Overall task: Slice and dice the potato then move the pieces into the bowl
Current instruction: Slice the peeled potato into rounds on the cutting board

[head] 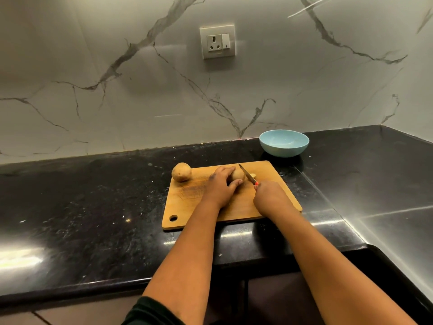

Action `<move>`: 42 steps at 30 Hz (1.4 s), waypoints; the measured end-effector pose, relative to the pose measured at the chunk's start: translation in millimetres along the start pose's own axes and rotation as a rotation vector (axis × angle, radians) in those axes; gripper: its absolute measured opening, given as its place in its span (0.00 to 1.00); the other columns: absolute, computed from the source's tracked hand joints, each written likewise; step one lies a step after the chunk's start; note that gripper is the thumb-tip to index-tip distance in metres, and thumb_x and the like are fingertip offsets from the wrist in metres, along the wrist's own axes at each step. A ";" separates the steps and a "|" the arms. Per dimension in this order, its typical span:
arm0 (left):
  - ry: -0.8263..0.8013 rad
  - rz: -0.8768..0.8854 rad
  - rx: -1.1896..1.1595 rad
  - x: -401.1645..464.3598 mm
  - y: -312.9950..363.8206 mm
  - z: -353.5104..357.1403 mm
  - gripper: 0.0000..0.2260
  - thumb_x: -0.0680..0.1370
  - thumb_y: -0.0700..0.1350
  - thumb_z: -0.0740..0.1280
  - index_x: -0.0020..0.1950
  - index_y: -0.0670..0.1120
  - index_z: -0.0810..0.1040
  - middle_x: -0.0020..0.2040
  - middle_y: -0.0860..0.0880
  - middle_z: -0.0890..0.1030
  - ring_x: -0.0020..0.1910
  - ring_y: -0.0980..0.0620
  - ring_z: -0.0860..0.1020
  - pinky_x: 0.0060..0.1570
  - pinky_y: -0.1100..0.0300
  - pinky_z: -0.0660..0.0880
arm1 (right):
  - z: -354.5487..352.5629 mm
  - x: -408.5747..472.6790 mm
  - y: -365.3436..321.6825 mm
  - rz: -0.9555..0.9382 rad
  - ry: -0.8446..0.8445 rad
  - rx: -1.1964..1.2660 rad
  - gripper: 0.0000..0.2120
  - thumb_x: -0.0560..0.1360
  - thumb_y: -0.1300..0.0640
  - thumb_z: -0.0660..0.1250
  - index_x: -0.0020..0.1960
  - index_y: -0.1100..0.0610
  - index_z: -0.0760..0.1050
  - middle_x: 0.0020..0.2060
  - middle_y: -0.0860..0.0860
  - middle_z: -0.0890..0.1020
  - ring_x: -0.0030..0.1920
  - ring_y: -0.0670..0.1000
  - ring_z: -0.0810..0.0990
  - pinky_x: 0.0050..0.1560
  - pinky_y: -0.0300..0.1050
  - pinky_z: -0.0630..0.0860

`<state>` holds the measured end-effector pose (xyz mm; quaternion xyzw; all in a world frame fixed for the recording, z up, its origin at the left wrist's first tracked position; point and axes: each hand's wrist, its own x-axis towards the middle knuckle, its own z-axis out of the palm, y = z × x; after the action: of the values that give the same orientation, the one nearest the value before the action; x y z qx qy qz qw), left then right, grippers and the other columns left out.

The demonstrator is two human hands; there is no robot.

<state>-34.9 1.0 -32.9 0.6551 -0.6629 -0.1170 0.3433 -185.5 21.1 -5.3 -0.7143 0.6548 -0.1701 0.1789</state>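
I'm holding a potato down on the cutting board w/ my left hand, fingers arched over its top and thumb pressing its near side, so that grip is grasping the potato. It's sitting near the middle of the board, a bit toward the far edge. My right hand is clenching round the handle of a knife; only a bit of red handle is showing past my fingers. The blade is angling away from me toward the board's far edge and resting against the right end of the potato. Just right of the blade, a small pale piece is lying on the board; can't tell its shape.

A 2nd potato, whole, is sitting at the board's far left corner, well apart from my hands. The board is lying on the black tabletop, its hanging hole at the near left corner. A light blue bowl is standing on the tabletop just past the board's far right corner, near the marble wall, nothing visible inside it. A socket w/ switch is sitting in the wall above.
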 end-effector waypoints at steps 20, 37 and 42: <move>0.005 0.015 0.028 1.6 0.2 1.8 0.24 0.79 0.51 0.68 0.74 0.49 0.69 0.71 0.50 0.70 0.66 0.50 0.71 0.62 0.58 0.70 | 6.9 -2.4 -9.7 0.043 0.016 0.038 0.13 0.81 0.60 0.55 0.60 0.59 0.76 0.56 0.57 0.79 0.54 0.55 0.78 0.48 0.44 0.71; 0.019 0.017 -0.023 4.1 -1.4 1.9 0.23 0.79 0.49 0.68 0.73 0.47 0.71 0.69 0.49 0.72 0.65 0.50 0.72 0.64 0.56 0.72 | 8.4 3.2 -5.7 -0.044 0.056 0.100 0.12 0.82 0.59 0.55 0.58 0.60 0.75 0.54 0.57 0.79 0.50 0.54 0.78 0.44 0.41 0.70; 0.012 0.005 -0.030 4.7 -1.9 2.9 0.23 0.79 0.49 0.68 0.73 0.47 0.71 0.70 0.49 0.71 0.66 0.49 0.72 0.65 0.54 0.73 | 7.7 7.6 -5.1 -0.036 0.035 0.099 0.12 0.83 0.57 0.55 0.59 0.60 0.75 0.54 0.57 0.79 0.45 0.51 0.75 0.44 0.41 0.70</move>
<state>-34.8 -4.5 -34.7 0.6489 -0.6606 -0.1221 0.3572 -176.7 14.2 -9.6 -0.7130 0.6358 -0.2180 0.1996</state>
